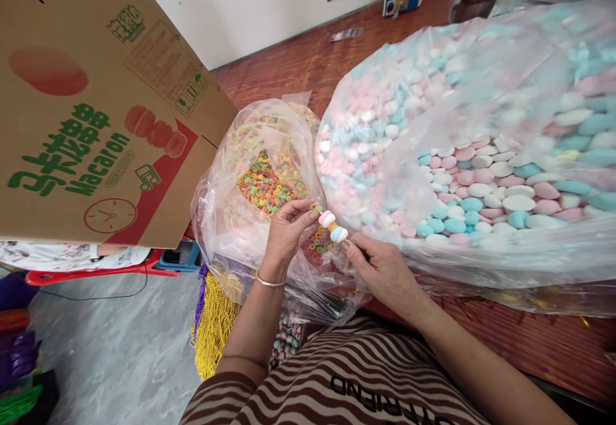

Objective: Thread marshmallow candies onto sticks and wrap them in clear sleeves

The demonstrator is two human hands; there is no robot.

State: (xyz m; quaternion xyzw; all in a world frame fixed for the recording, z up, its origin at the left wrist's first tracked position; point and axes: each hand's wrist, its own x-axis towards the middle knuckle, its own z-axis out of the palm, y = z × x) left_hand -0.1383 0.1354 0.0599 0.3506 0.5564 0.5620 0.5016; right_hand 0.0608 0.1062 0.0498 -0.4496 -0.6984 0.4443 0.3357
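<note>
Holding: I see a small skewer of sweets (332, 225) pinched between my two hands, just in front of my striped top.
Left hand: my left hand (287, 231) has its fingers (304, 207) pressed together on a small coloured ring at the skewer's upper left end; a thin bangle sits on that wrist.
Right hand: my right hand (380, 269) has its fingers (350, 245) closed on the lower right end, right beside a blue and white piece.
Skewer: it carries a pink-and-white piece, a small orange bit and the blue and white piece, tilted down to the right between both sets of fingers.
Behind left fingers: an open clear bag of coloured cereal rings (269, 181), touching the left hand.
Beyond right fingers: a big clear bag of pastel macaron pieces (481, 174) lying on the wooden desk (308, 65).
Far left of fingers: a cardboard box (96, 104) printed "Macaron".
Below left wrist: yellow bead strings (214, 322) hanging by the floor.
</note>
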